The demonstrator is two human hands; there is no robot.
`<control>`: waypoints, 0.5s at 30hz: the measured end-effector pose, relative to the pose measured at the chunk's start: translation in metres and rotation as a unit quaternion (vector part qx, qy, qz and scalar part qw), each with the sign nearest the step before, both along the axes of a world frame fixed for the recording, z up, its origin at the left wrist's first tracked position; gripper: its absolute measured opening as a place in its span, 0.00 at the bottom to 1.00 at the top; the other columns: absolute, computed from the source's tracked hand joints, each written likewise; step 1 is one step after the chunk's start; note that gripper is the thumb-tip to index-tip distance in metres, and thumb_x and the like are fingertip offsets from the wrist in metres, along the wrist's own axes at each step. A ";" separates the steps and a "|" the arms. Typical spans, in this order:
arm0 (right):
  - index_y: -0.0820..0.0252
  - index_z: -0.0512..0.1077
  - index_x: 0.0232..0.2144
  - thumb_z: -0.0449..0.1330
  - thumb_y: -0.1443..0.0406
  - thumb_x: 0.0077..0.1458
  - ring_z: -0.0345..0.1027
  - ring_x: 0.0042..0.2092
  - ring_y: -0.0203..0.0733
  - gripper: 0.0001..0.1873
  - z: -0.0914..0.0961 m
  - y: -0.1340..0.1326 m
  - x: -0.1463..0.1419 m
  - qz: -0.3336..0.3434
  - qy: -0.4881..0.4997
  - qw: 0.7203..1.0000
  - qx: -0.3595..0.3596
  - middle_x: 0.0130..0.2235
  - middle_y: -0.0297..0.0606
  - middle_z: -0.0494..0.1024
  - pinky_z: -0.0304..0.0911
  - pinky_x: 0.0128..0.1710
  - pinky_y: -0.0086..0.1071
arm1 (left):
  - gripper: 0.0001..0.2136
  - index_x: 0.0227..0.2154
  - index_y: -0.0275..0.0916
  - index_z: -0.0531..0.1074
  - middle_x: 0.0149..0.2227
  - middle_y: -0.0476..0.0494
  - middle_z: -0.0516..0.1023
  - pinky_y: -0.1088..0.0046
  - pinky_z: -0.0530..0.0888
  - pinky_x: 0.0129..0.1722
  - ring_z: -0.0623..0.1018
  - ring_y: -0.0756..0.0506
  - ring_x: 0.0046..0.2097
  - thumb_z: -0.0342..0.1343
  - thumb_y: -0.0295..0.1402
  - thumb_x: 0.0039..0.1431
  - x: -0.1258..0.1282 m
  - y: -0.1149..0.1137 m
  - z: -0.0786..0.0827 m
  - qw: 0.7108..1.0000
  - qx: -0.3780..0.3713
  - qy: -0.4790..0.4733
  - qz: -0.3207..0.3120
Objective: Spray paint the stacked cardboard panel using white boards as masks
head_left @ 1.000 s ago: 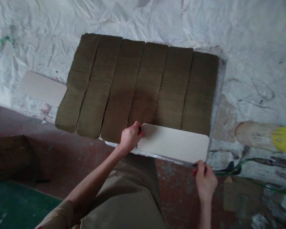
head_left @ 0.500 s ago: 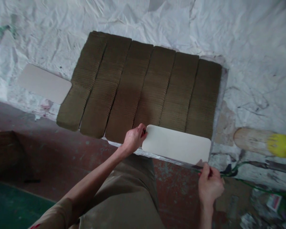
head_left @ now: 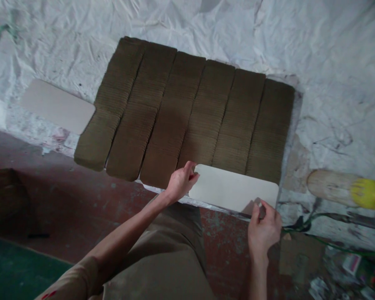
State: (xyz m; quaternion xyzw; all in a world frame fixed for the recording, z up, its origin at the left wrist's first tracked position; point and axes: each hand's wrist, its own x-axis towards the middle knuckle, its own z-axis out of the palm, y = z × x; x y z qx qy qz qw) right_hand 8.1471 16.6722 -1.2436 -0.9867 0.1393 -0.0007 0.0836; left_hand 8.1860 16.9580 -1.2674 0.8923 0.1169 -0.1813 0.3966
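Note:
A white, round-cornered rectangular board lies along the near edge of a block of dark olive-brown ribbed strips, covering the front ends of the right-hand ones. At the board's left end is my left hand, its thumb and fingers pinched together by the corner. Whatever sits between those fingertips is too small to make out. My right hand is over the board's near right part, thumb and forefinger brought close in a pinch and casting a shadow on it. What it pinches, if anything, cannot be made out.
A second pale board rests left of the strips on the wrinkled white sheet. To the right lie a wooden paddle-like piece with a yellow end and a green cord. Litter and cardboard lie below on the floor.
My right hand has moved left and up from the board's right corner to over its near edge. My left hand has shifted slightly right; the board stays in place on the strips.

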 end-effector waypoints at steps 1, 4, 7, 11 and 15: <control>0.61 0.72 0.47 0.45 0.49 0.63 0.64 0.45 0.50 0.27 -0.001 0.000 0.000 0.004 0.001 1.000 0.002 0.42 0.49 0.74 0.58 0.42 0.36 | 0.12 0.45 0.39 0.64 0.24 0.54 0.69 0.75 0.63 0.29 0.69 0.50 0.26 0.52 0.32 0.58 0.000 -0.001 0.000 1.000 -0.008 -0.001 0.003; 0.61 0.72 0.47 0.46 0.51 0.63 0.64 0.46 0.50 0.25 -0.002 -0.001 -0.001 0.010 0.003 1.000 0.008 0.43 0.48 0.74 0.58 0.44 0.37 | 0.13 0.45 0.39 0.64 0.23 0.55 0.67 0.76 0.63 0.29 0.67 0.51 0.26 0.52 0.32 0.58 0.000 -0.003 -0.001 0.999 -0.036 -0.007 0.025; 0.60 0.72 0.48 0.47 0.52 0.63 0.64 0.46 0.50 0.23 -0.003 -0.002 -0.002 0.013 0.005 1.000 0.016 0.43 0.48 0.74 0.58 0.45 0.38 | 0.13 0.46 0.39 0.63 0.23 0.55 0.67 0.77 0.62 0.28 0.66 0.51 0.26 0.52 0.33 0.58 -0.001 -0.004 -0.003 0.998 -0.050 -0.005 0.046; 0.61 0.72 0.47 0.47 0.52 0.62 0.63 0.46 0.50 0.24 -0.004 -0.003 -0.003 0.018 0.003 0.999 0.027 0.43 0.49 0.73 0.57 0.45 0.38 | 0.12 0.44 0.39 0.63 0.23 0.56 0.66 0.77 0.62 0.27 0.66 0.52 0.25 0.52 0.32 0.57 0.000 -0.003 -0.006 0.996 -0.073 -0.005 0.050; 0.61 0.72 0.45 0.48 0.52 0.62 0.63 0.46 0.50 0.23 -0.006 -0.003 -0.003 0.020 0.003 0.999 0.027 0.43 0.48 0.73 0.57 0.47 0.38 | 0.11 0.41 0.39 0.63 0.22 0.57 0.66 0.78 0.61 0.24 0.65 0.53 0.22 0.53 0.34 0.57 0.001 -0.003 -0.008 0.985 -0.148 0.011 0.090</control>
